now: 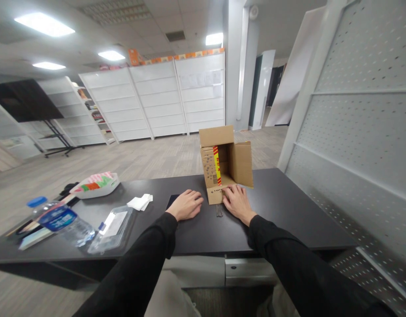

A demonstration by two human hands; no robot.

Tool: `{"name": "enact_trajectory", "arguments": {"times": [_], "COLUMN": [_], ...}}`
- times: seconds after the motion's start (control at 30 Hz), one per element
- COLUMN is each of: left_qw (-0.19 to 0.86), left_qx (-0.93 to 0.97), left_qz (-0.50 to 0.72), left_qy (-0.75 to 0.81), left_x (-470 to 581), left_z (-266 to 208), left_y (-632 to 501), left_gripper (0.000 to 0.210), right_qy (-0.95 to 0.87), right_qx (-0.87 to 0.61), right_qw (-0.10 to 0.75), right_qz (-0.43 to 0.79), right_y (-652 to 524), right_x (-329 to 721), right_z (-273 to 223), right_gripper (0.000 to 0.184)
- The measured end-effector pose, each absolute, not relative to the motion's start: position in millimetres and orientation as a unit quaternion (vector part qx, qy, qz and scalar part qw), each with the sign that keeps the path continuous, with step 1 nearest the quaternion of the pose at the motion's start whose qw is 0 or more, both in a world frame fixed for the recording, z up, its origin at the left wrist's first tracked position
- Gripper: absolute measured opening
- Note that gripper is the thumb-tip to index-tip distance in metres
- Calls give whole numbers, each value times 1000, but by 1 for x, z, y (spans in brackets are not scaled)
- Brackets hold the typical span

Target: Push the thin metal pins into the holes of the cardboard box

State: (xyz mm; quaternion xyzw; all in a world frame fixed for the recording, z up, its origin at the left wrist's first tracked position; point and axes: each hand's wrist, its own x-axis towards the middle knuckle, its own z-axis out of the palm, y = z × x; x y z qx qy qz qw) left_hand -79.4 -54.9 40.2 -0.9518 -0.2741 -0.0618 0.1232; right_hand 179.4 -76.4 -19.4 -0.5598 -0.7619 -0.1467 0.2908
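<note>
Brown cardboard forms the box point(209, 169), standing open toward the viewer at the far edge of the worktop point(282, 220), right of its middle. A yellow-and-red strip point(217, 165) on the box bears characters too small to read; dark printing marks its left panel. The lower flap point(213, 197) carries a row of dark spots. Thin metal pins point(219, 210) lie just below it.

Right hand point(236, 200): fingers contact the lower flap; whether they grip it cannot be told. Left hand point(187, 205): palm down on the worktop, relaxed, released.

Toward the left end: bottle point(66, 222), blue label, white lettering illegible; clear plastic case point(113, 230) at the near edge, white label unreadable; white basket point(105, 189) at the far edge, containing coloured packets point(94, 182).
</note>
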Motion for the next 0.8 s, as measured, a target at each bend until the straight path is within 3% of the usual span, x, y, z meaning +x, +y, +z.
{"name": "enact_trajectory", "arguments": {"times": [0.37,0.8], "left_qw": [210,232], "left_qx": [-928,-897], "left_qz": [-41,-60], "left_qy": [-306,-370], "left_x": [-81,-86], "left_z": [37,30], "left_y": [-17,-4], "left_gripper": [27,29], "right_qy": [-759,-758], "right_qx": [-577,-583], "right_qw": [276,269], "right_qz": [-124,-116], "right_y": [-78,-78], "right_x": [178,178], "right_z": [-15,-16], "right_gripper": [25,26]}}
